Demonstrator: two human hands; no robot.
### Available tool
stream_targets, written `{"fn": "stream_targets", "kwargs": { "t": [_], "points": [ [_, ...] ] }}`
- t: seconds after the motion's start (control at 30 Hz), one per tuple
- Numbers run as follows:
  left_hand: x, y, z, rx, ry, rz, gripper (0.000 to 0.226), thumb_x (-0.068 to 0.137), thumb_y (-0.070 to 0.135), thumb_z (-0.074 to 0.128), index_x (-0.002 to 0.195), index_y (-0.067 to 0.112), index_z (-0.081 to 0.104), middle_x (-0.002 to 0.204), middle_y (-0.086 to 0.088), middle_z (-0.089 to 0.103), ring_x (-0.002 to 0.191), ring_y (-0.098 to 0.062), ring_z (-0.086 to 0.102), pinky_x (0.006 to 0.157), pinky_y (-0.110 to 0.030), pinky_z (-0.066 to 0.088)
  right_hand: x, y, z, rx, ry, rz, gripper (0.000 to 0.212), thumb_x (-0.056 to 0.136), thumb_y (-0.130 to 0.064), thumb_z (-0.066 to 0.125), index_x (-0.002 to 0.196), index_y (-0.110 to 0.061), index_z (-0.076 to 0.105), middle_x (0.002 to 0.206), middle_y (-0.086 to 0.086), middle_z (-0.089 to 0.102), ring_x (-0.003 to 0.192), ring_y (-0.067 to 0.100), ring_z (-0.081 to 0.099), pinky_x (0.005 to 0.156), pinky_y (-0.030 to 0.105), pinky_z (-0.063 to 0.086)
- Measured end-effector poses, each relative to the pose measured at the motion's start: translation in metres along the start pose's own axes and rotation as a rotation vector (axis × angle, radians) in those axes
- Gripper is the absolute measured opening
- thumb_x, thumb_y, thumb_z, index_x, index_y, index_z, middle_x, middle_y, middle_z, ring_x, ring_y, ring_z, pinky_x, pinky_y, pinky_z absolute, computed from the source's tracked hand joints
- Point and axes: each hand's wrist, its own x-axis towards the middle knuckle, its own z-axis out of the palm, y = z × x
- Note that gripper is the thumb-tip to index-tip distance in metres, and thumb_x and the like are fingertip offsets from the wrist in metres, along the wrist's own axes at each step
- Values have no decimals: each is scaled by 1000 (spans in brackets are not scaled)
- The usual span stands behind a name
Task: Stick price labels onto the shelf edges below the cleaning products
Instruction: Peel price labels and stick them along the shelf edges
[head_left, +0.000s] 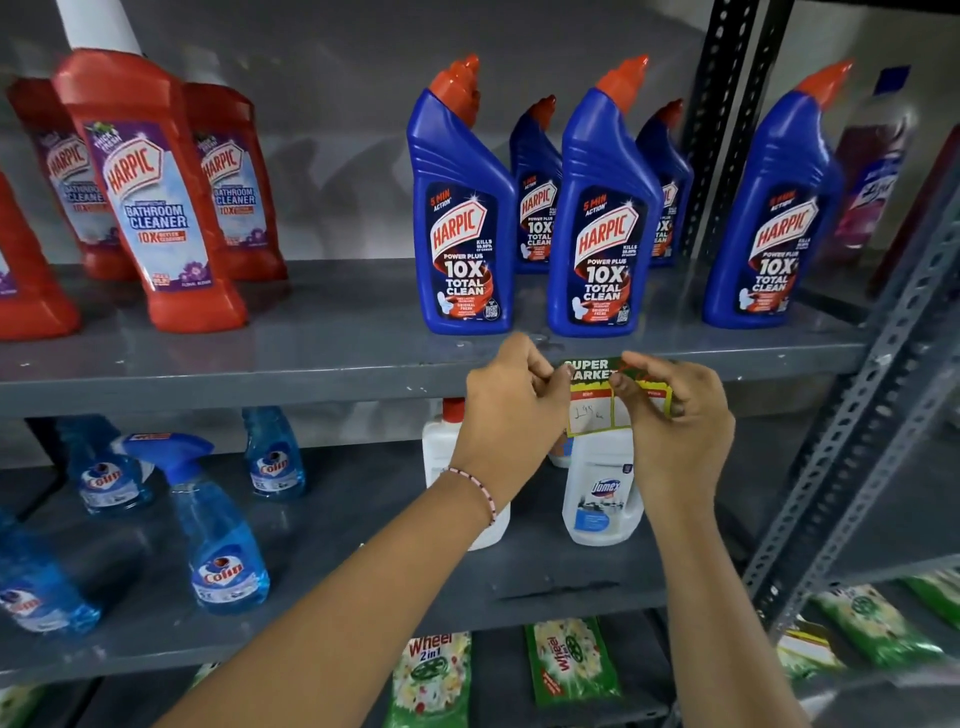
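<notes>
Two bare forearms are stretched up from the bottom edge toward the grey shelf edge (260, 387). A beaded bracelet (480, 493) is worn on the left wrist. The price label (597, 402), green at the top and yellow lower down with white boxes, is held against the shelf edge below the blue bottles (462, 208). Its right part is pinched by the right hand (675, 415), thumb and forefinger closed on it. The left hand (506, 402) is curled at the label's left edge, fingertips bunched; whether it grips the label cannot be told. Much of the label is covered by the two hands.

Red bottles (150, 208) are stood at the left of the same shelf. On the shelf below, blue spray bottles (208, 519) are set at the left, and white bottles (602, 488) are partly hidden behind the wrists. Green packets (571, 660) are laid on the lowest shelf. A perforated upright (852, 431) is seen at the right.
</notes>
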Motion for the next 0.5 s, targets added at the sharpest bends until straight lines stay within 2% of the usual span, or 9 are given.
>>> {"fn": "stream_targets", "kwargs": {
  "t": [0.13, 0.3, 0.37, 0.43, 0.5],
  "points": [
    [0, 3, -5, 45, -14, 21, 29, 89, 25, 67, 75, 20, 41, 63, -11, 69, 44, -19, 67, 36, -31, 54, 0, 4, -2, 35, 73, 0, 23, 76, -21, 80, 94, -33, 74, 108, 0, 52, 105, 19, 55, 82, 9, 45],
    [-9, -6, -17, 47, -20, 99, 21, 91, 19, 64, 80, 15, 46, 55, -12, 62, 41, -23, 63, 37, -36, 55, 3, 13, -12, 55, 198, 26, 15, 78, -23, 79, 92, -29, 75, 104, -3, 45, 104, 23, 52, 82, 8, 43],
    [-16, -24, -27, 67, -41, 141, 21, 90, 14, 63, 79, 18, 47, 52, -13, 58, 43, -25, 64, 38, -35, 55, -2, 19, -13, 63, 255, 60, 13, 82, -24, 76, 94, -29, 74, 101, -7, 44, 102, 21, 54, 83, 11, 46],
    [-24, -50, -41, 126, -80, 144, 22, 88, 11, 66, 77, 21, 48, 49, -12, 56, 46, -27, 65, 43, -32, 56, -14, 31, -11, 77, 337, 153, 11, 86, -21, 71, 98, -23, 72, 99, -8, 47, 91, 15, 58, 80, 13, 48],
    [-33, -85, -58, 162, -132, 16, 22, 85, 12, 69, 76, 18, 51, 50, -12, 60, 49, -26, 67, 50, -34, 59, -35, 46, -5, 122, 374, 276, 10, 90, -19, 65, 100, -20, 66, 97, -5, 54, 80, 8, 56, 75, 15, 48]
  ]
}}
